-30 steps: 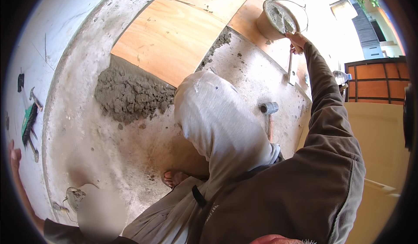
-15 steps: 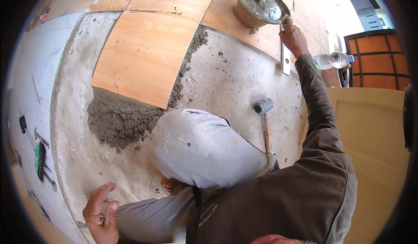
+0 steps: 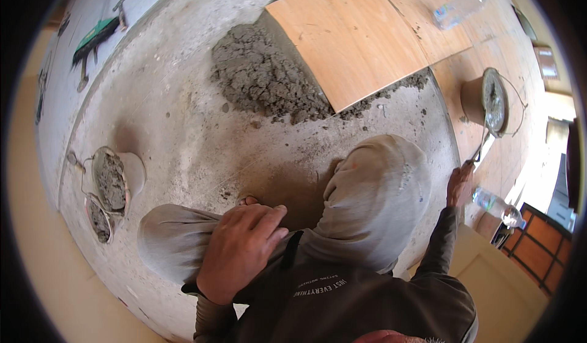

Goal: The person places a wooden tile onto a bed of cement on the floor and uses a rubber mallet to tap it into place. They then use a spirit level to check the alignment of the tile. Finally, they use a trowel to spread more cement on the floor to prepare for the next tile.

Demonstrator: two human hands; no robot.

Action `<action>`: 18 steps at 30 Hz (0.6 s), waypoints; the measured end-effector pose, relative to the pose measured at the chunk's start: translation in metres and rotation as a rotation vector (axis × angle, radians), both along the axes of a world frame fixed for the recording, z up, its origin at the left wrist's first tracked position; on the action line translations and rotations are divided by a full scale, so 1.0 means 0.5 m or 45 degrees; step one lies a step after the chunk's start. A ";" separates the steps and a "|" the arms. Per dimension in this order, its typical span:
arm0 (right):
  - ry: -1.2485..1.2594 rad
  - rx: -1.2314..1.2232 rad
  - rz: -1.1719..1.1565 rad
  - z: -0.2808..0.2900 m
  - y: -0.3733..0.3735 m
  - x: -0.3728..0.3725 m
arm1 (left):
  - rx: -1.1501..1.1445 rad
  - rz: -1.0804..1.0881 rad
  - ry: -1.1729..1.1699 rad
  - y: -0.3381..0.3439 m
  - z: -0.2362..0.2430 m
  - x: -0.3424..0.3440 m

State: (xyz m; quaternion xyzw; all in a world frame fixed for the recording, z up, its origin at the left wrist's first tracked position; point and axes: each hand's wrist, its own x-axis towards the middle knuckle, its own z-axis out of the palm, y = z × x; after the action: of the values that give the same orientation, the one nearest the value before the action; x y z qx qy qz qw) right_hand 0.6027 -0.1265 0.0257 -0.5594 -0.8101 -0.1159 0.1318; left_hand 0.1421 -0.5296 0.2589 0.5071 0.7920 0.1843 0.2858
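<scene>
Low on the right, my right hand (image 3: pixel 460 185) is closed on the dark handle of a trowel (image 3: pixel 483 140). The trowel's far end reaches the rim of a bucket (image 3: pixel 476 97) holding wet grey mortar. My left hand (image 3: pixel 239 245) hangs over my left thigh, back upward, fingers loosely extended, with nothing seen in it. In front of my knees, a heap of mortar (image 3: pixel 260 74) spreads along and beneath the near-left edge of a wood-look tile (image 3: pixel 351 34).
Two mortar-filled buckets (image 3: pixel 133 173) stand at left. A green-backed brush (image 3: pixel 98 37) and a hammer (image 3: pixel 121 14) lie far left. One clear bottle (image 3: pixel 461 8) is on the laid tiles; another bottle (image 3: pixel 496 206) lies beside my right hand. A pale straightedge (image 3: pixel 485 152) is near the trowel.
My view has swung left, bringing the left-hand buckets into sight. My left hand has moved inward over my thigh. My right hand sits lower, farther from the mortar bucket; the mallet is out of sight.
</scene>
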 end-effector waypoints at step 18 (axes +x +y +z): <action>-0.645 0.477 1.433 0.208 0.059 -1.058 | 0.329 0.086 -0.189 -0.137 0.008 0.114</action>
State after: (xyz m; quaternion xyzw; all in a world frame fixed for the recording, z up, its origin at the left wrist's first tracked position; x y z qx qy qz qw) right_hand 0.0736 -0.0969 0.1297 0.0284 -0.9517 -0.2971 0.0726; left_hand 0.1989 -0.5983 0.2629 0.4978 0.7549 0.3311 0.2695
